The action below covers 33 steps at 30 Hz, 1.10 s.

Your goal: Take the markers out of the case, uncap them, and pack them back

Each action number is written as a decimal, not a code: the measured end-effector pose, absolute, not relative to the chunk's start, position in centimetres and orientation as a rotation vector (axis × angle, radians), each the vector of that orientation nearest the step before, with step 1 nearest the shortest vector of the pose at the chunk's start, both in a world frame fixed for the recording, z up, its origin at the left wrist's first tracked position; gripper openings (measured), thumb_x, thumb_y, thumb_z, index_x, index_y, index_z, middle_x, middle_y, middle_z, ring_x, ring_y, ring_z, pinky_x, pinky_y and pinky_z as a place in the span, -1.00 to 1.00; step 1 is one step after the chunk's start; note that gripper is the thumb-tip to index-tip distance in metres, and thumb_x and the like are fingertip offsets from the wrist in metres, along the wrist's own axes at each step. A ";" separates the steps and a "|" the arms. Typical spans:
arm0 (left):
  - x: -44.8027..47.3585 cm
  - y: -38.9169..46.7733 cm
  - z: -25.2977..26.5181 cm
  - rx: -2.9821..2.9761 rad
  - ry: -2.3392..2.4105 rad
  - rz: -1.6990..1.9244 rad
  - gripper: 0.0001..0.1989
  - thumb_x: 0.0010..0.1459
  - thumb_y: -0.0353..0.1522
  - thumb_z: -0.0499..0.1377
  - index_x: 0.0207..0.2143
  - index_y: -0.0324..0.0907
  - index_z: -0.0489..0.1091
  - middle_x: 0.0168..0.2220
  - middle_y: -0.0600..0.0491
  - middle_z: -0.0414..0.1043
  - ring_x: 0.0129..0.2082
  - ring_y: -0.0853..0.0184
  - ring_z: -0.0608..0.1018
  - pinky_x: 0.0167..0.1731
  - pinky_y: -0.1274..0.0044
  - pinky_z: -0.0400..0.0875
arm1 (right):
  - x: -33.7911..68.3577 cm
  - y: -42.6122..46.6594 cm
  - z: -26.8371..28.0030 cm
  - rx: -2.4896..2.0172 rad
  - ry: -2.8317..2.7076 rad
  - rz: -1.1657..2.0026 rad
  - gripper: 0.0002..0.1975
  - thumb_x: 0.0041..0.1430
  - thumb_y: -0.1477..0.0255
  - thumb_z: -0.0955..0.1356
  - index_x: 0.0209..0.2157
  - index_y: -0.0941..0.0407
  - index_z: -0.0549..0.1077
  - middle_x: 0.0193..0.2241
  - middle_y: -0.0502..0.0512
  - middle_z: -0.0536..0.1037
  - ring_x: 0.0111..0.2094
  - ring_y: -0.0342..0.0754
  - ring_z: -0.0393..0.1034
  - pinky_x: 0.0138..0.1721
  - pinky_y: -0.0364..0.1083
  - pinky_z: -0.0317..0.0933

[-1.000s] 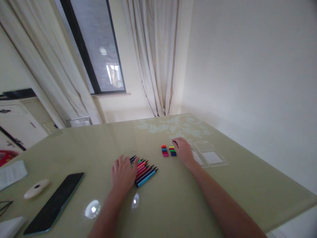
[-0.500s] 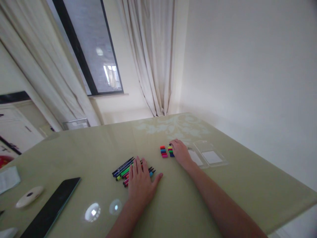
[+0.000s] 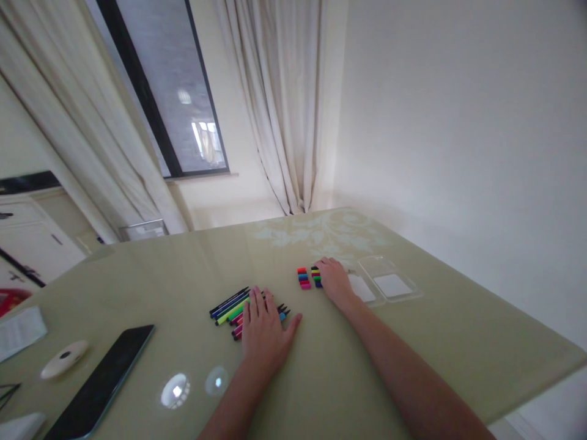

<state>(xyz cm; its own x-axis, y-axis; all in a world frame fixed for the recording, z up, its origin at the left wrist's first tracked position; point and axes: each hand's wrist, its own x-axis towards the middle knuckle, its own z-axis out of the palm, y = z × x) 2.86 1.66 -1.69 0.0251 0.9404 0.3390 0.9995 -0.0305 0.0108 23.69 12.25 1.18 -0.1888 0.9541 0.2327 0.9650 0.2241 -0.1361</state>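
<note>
My left hand [image 3: 266,333] lies palm down with fingers stretched out over a loose pile of uncapped felt-tip pens [image 3: 229,305], dark blue, green, yellow-green, pink and light blue ones among them. Part of the pile is hidden beneath it. My right hand [image 3: 334,278] has its fingers bent over a short row of coloured caps [image 3: 316,276], with the fingertips at the black cap [image 3: 314,268] on the row's far end. The hand covers that row's right side. Just to the left, a second row of caps [image 3: 303,278] runs alongside, red, blue and pink.
An opened clear plastic case [image 3: 401,297] with white inserts lies right of the caps. At the left are a black tablet-like slab [image 3: 103,382], a white oval object [image 3: 64,360] and a pale sheet or packet [image 3: 21,333]. The table's right edge [image 3: 536,391] runs beside the wall.
The black cap at my right fingertips sits closer in line with its row. My left hand stays on the pens. The view has shifted slightly.
</note>
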 end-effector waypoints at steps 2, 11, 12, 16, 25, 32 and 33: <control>2.9 1.8 -1.7 -2.074 -2.018 -0.362 0.03 0.24 0.19 -0.03 0.34 -0.58 0.17 0.38 -0.49 0.09 0.41 -0.17 0.14 0.34 0.13 0.05 | 23.7 12.1 1.2 -1.821 -2.229 -0.101 -0.65 0.31 0.65 0.22 -0.06 0.13 0.57 -0.06 0.22 0.57 0.02 0.08 0.36 0.03 -0.06 0.13; 2.2 1.4 -1.1 -1.927 -2.084 -0.302 0.19 0.11 0.31 -0.03 0.32 -0.65 0.17 0.36 -0.58 0.07 0.41 -0.25 0.10 0.37 0.05 -0.15 | 23.6 11.5 2.2 -1.789 -2.166 -0.221 -0.64 0.33 0.62 0.21 0.00 0.12 0.54 -0.02 0.24 0.56 0.02 0.11 0.34 0.03 -0.01 0.11; 2.0 1.5 -1.2 -1.905 -2.109 -0.283 0.21 0.10 0.32 -0.03 0.32 -0.66 0.16 0.36 -0.59 0.07 0.40 -0.27 0.12 0.36 0.03 -0.16 | 23.6 11.4 2.4 -1.773 -2.154 -0.239 -0.64 0.33 0.61 0.21 0.02 0.12 0.53 -0.01 0.25 0.55 0.03 0.12 0.33 0.04 0.01 0.10; 1.2 1.9 -1.7 -1.882 -2.148 -0.254 0.20 0.12 0.32 -0.06 0.34 -0.63 0.15 0.36 -0.58 0.06 0.39 -0.25 0.16 0.34 0.02 -0.06 | 24.5 10.8 3.1 -1.792 -2.058 -0.264 -0.63 0.33 0.60 0.22 0.05 0.10 0.52 0.01 0.24 0.55 0.05 0.12 0.32 0.06 0.02 0.08; -0.3 2.8 -1.5 -1.944 -2.147 -0.253 0.15 0.18 0.29 -0.10 0.37 -0.58 0.08 0.40 -0.51 0.02 0.42 -0.18 0.11 0.35 0.07 -0.07 | 29.7 9.9 3.1 -2.138 -1.747 -0.158 -0.72 0.37 0.45 0.25 -0.05 0.13 0.57 -0.03 0.26 0.55 0.00 0.11 0.40 -0.04 -0.03 0.21; -2.3 4.0 -1.6 -2.016 -2.102 -0.243 0.15 0.17 0.30 -0.12 0.38 -0.57 0.09 0.41 -0.46 0.02 0.43 -0.14 0.11 0.35 0.10 -0.02 | 29.9 10.1 2.8 -2.197 -1.759 -0.073 -0.72 0.36 0.44 0.25 -0.08 0.13 0.59 -0.05 0.31 0.55 0.01 0.13 0.42 -0.08 -0.02 0.27; -2.5 4.1 -1.7 -2.022 -2.094 -0.241 0.15 0.17 0.29 -0.12 0.38 -0.57 0.09 0.41 -0.46 0.02 0.43 -0.13 0.11 0.35 0.11 -0.01 | 29.9 10.1 2.7 -2.193 -1.758 -0.071 -0.72 0.36 0.45 0.25 -0.08 0.13 0.59 -0.06 0.31 0.55 0.01 0.13 0.42 -0.08 -0.02 0.28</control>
